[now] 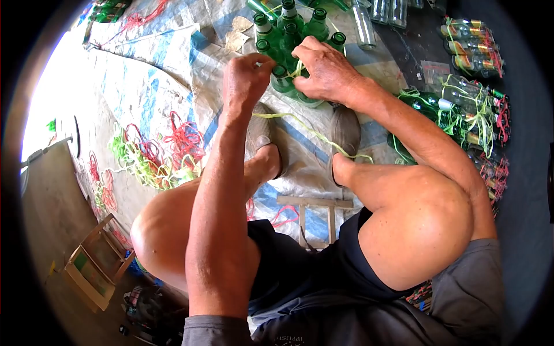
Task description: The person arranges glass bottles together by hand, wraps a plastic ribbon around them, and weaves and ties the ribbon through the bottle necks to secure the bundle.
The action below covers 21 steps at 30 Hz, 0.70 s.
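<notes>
A cluster of green glass bottles (289, 37) stands upright between my feet, at the top of the view. Pale yellow-green plastic twine (298, 70) stretches across the near bottle necks, between my two hands. My left hand (247, 79) is closed in a pinch on the twine, beside the nearest bottle (281, 81). Over the right side of the cluster, my right hand (328, 70) is curled with thumb and fingers around the twine, and it hides some bottles. A loose tail of twine (309, 130) trails across my shoes.
Tangled red and green twine (156, 153) lies on the floor at left. Bundles of tied bottles (461, 109) line the right side, and a clear bottle (363, 26) lies near the cluster. A small wooden stool (314, 203) shows between my legs. A striped tarp (144, 75) covers the floor.
</notes>
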{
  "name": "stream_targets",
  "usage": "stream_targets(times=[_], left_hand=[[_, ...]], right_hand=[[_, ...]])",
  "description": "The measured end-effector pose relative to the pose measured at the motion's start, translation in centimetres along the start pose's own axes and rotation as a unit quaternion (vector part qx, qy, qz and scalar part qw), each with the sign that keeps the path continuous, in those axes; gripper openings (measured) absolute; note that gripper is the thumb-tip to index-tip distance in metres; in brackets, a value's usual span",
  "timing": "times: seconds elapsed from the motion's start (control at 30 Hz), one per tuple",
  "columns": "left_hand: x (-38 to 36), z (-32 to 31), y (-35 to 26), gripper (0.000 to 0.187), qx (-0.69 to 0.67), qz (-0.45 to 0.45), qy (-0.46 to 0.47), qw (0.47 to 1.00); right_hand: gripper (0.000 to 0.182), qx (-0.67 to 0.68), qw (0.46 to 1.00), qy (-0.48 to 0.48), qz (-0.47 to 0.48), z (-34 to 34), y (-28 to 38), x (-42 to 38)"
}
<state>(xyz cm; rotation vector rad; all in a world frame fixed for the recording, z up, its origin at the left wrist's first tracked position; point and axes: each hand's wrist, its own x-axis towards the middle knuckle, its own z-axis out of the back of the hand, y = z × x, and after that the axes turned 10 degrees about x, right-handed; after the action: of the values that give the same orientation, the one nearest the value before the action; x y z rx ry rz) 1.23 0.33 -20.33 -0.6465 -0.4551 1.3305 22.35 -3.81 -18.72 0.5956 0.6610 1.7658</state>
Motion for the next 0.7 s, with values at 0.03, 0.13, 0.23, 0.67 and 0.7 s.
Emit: stream_targets(times=[0.03, 0.13, 0.23, 0.67, 0.7], left_hand=[[-0.3, 0.0, 0.0, 0.024, -0.013, 0.004, -0.012, 1.0], [-1.4, 0.2, -0.5, 0.023, -0.057, 0.052, -0.008, 0.997], [-2.4, 0.6, -1.0, 0.022, -0.092, 0.09, -0.012, 0.992], [-4.3, -1.1, 0.1, 0.028, -0.262, 0.159, -0.035, 0.951], [-4.4, -1.2, 0.2, 0.029, -0.267, 0.165, -0.031, 0.949]], right_hand=[[0.037, 0.009, 1.0, -0.006, 0.006, 0.0, -0.1, 0.1], [0.034, 0.019, 1.0, -0.009, 0.009, -0.3, -0.2, 0.0], [0.046, 0.006, 1.0, 0.003, 0.005, 0.0, -0.1, 0.1], [0.051, 0.028, 0.999, 0.035, 0.014, 1.1, 0.4, 0.1], [0.05, 0.028, 0.999, 0.037, 0.016, 1.1, 0.3, 0.2]])
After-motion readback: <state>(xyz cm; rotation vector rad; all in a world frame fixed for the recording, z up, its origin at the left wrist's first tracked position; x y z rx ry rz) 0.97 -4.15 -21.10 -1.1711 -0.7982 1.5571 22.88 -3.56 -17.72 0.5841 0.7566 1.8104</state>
